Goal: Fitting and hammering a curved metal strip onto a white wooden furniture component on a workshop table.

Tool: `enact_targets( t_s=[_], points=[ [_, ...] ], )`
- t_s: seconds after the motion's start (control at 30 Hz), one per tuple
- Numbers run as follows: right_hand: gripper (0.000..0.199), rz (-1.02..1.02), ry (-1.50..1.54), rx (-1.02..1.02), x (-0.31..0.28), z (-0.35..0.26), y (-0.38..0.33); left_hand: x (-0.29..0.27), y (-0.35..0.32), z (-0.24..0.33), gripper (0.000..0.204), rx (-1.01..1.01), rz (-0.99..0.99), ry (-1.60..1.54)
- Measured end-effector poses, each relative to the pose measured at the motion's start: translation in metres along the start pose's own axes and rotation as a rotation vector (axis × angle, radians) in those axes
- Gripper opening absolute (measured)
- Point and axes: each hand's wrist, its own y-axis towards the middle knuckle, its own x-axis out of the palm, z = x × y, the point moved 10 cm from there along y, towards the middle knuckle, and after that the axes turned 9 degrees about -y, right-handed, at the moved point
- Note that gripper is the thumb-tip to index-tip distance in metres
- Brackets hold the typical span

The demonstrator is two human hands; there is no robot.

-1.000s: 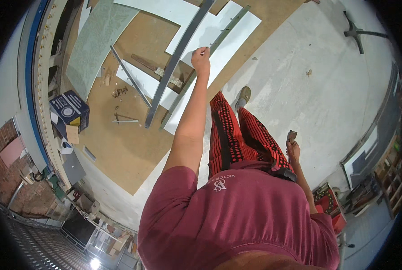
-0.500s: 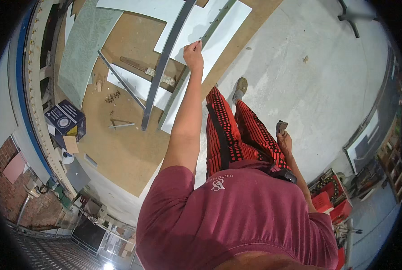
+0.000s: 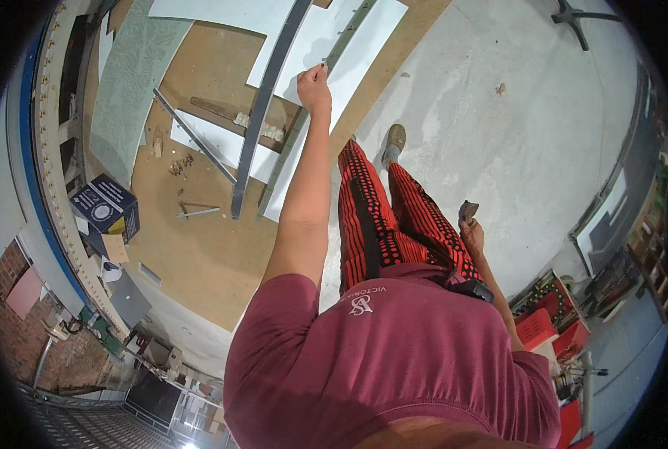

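Note:
My left hand (image 3: 315,90) reaches out over a narrow green strip (image 3: 349,36) on a white sheet (image 3: 375,41). Its fingertips are pinched at the strip, and whatever they hold is too small to make out. Small dark pins or screws stand along the strip. Low at my right side, my right hand (image 3: 472,236) is closed round a small tool with a dark, flat metal head (image 3: 468,211); its exact kind does not show. A long dark grey bar (image 3: 266,105) lies across the sheets, left of my left hand.
The brown board (image 3: 192,262) under the sheets carries a thinner bar (image 3: 193,135), a pile of small fasteners (image 3: 181,165) and a blue box (image 3: 103,203). Red bins (image 3: 536,329) stand at the lower right. A dark stand leg (image 3: 573,19) rests on the floor at far right.
The board, sheets and bars have shifted slightly left in view. My left hand has shifted a little left with them, still pinched at the strip. My right hand keeps its tool.

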Motion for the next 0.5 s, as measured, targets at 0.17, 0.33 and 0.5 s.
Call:
enact_targets(
  t_s=[0.17,0.33,0.5],
  points=[
    [0.042,-0.048,-0.066,0.034,0.008,0.019,0.014,0.006,-0.004,0.005,0.025,0.017,0.001,0.008],
    [0.043,-0.039,-0.193,0.011,-0.002,-0.005,0.009,0.004,-0.004,0.007,0.022,0.022,0.000,-0.042],
    [0.039,-0.043,-0.081,-0.042,-0.010,-0.031,0.010,0.001,-0.012,0.017,0.015,0.098,0.032,-0.031]
  ],
)
